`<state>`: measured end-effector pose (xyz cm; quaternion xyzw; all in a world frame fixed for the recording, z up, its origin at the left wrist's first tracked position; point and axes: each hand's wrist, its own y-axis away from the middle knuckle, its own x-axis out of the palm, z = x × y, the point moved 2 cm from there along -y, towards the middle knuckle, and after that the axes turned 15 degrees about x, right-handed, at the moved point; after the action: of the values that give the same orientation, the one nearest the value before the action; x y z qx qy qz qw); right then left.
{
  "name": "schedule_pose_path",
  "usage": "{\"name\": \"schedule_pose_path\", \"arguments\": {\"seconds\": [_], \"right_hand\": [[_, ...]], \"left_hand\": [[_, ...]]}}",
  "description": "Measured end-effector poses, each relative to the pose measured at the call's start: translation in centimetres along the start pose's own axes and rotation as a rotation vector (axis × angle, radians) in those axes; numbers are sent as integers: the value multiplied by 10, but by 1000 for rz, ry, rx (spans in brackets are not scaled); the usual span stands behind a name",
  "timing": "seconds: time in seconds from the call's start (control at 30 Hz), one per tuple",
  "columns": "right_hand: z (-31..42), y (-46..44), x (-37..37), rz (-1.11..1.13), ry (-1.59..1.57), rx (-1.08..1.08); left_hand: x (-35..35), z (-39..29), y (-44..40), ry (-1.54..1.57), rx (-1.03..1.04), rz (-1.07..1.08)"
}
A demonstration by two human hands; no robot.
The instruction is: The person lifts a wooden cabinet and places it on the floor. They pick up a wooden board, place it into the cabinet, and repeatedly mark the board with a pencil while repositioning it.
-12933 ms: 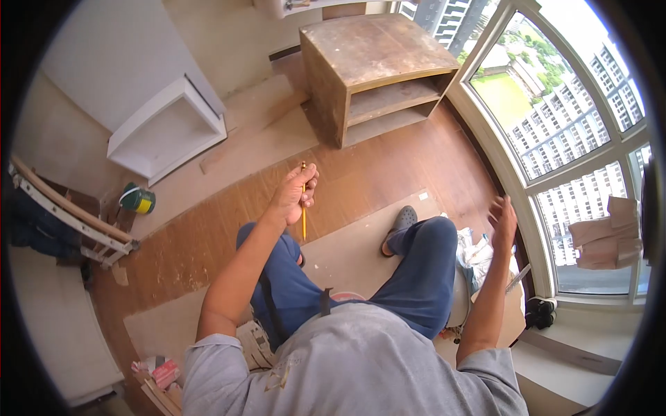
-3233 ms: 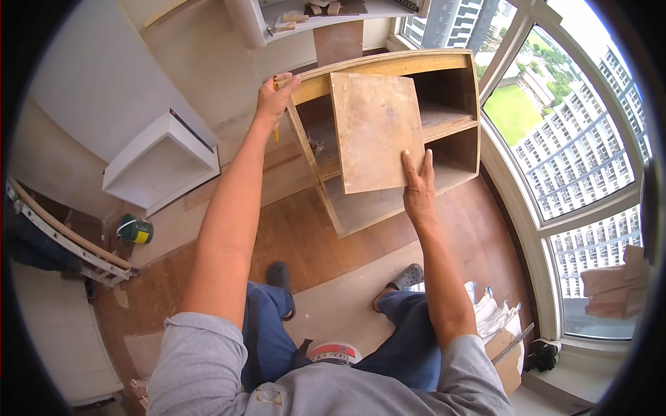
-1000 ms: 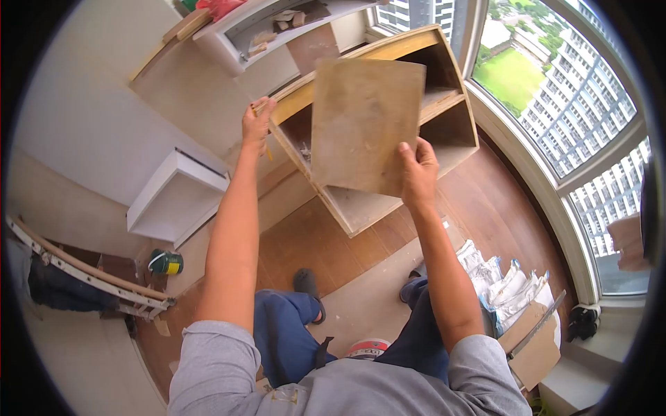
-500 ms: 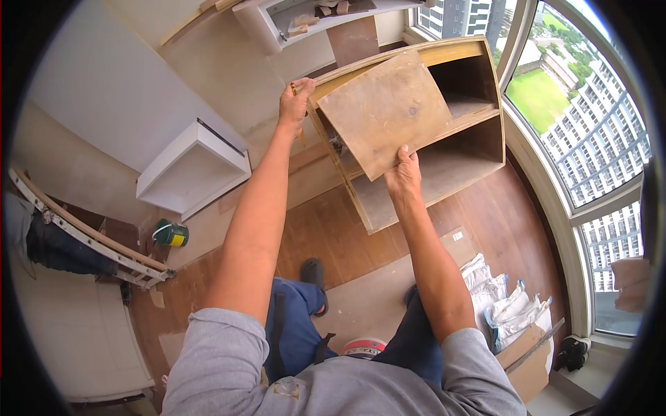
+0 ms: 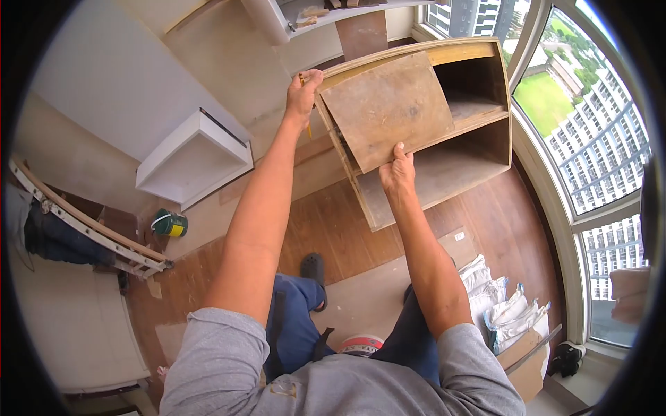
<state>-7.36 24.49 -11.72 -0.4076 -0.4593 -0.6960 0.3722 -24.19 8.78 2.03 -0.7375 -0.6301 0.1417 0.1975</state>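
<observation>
A wooden cabinet [image 5: 444, 172] with two open compartments stands ahead of me. Across the left part of its upper opening lies a flat wooden panel [image 5: 388, 111], covering what is behind it. My right hand [image 5: 398, 172] grips the panel's lower edge, thumb on the face and fingers hidden behind. At the cabinet's upper left corner, my left hand [image 5: 302, 100] is closed around a thin yellow pencil [image 5: 310, 130], whose ends show above and below the fist. That hand rests against the corner, close to the panel's upper left corner.
To the left are a white open box [image 5: 194, 156], a green bucket [image 5: 170, 223] and a ladder [image 5: 90, 225]. White sacks [image 5: 510, 305] lie at the lower right beside cardboard [image 5: 531, 367]. Windows [image 5: 576, 111] line the right side. A white shelf unit [image 5: 312, 24] is at the back.
The panel has turned slightly clockwise, its lower corner shifting left and up, so it sits straighter against the cabinet. My right hand has moved a little left with it. The view has shifted slightly.
</observation>
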Motion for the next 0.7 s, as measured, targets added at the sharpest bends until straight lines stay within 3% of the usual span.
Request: {"name": "schedule_pose_path", "arguments": {"seconds": [0.23,0.33,0.4,0.5,0.7], "right_hand": [[-2,11,9,-1,-5,115],[6,12,9,-93,258,167],[19,10,4,-211,634,272],[30,6,2,-211,786,233],[29,-1,-3,-260,810,126]], "left_hand": [[1,0,-1,-29,-15,-4],[0,1,-1,-19,-15,-1],[-1,0,-1,-8,-17,-4],[-3,2,-2,14,-84,33],[-3,8,0,-37,71,38]]}}
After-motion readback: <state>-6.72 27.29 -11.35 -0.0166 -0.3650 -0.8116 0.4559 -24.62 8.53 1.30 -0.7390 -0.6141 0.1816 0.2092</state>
